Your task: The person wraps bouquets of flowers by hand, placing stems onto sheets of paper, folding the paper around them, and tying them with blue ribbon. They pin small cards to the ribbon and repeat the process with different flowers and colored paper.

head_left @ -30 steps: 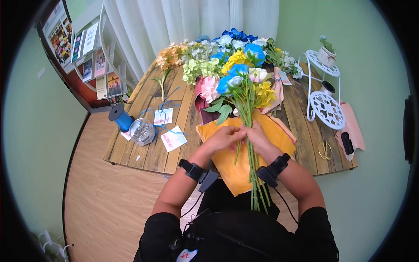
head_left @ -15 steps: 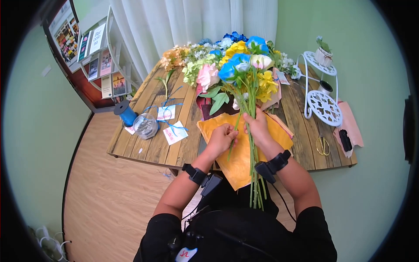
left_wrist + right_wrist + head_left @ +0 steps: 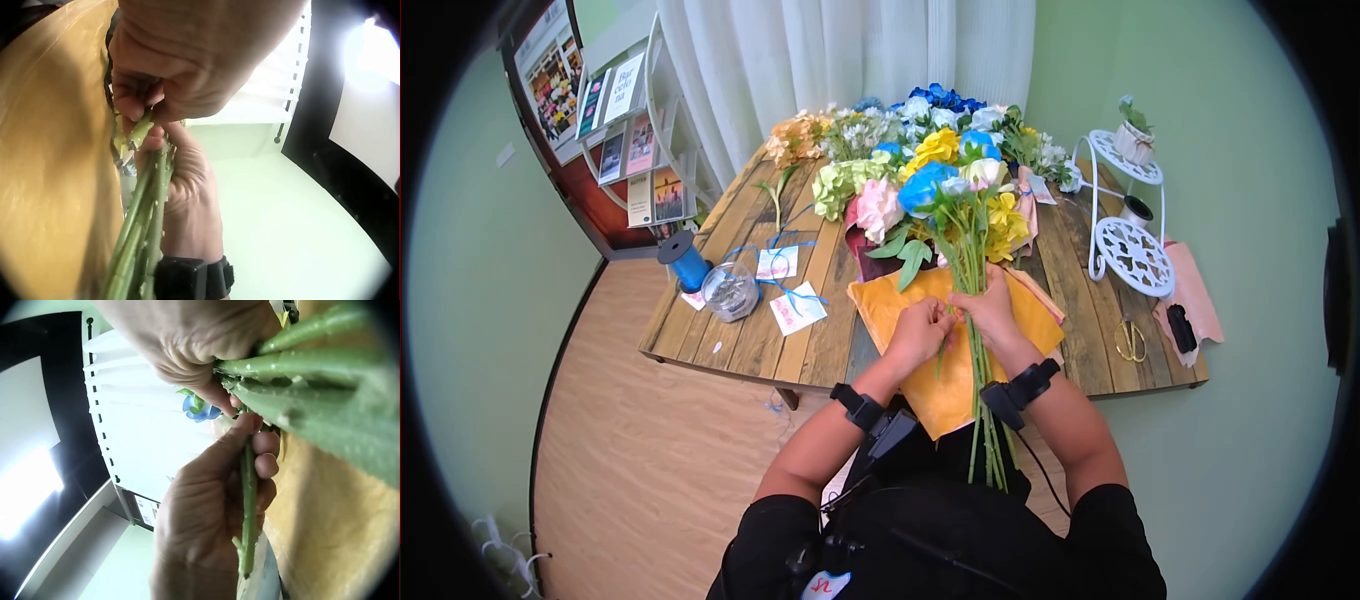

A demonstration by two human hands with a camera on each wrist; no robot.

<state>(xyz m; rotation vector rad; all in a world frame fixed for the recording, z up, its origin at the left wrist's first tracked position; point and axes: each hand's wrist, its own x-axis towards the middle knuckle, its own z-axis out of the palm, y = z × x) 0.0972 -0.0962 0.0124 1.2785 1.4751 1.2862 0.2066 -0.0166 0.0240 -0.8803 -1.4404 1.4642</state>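
My right hand (image 3: 990,308) grips a bunch of artificial flowers by its green stems (image 3: 980,380), whose cut ends hang below toward my lap. Blue flowers (image 3: 930,188), yellow flowers (image 3: 1006,218) and a white flower (image 3: 982,174) top the bunch. My left hand (image 3: 921,330) is close beside the right, near the upper part of the stems. In the right wrist view, its thumb and fingers pinch a thinner single stem (image 3: 249,500) with a small side stub. The left wrist view shows that stem's cut end (image 3: 140,134) poking out below the left fingers.
Under the hands lies orange wrapping paper (image 3: 940,385) on the wooden table (image 3: 1090,335). More flowers (image 3: 840,185) fill the back. A ribbon spool (image 3: 690,268), clear jar (image 3: 730,292) and cards (image 3: 798,310) are left; scissors (image 3: 1130,342) and a white stand (image 3: 1135,255) are right.
My left hand with the thin stem drew slightly away from the bunch, then came back against the right hand. The right hand keeps its grip on the bunch, which shifted a little.
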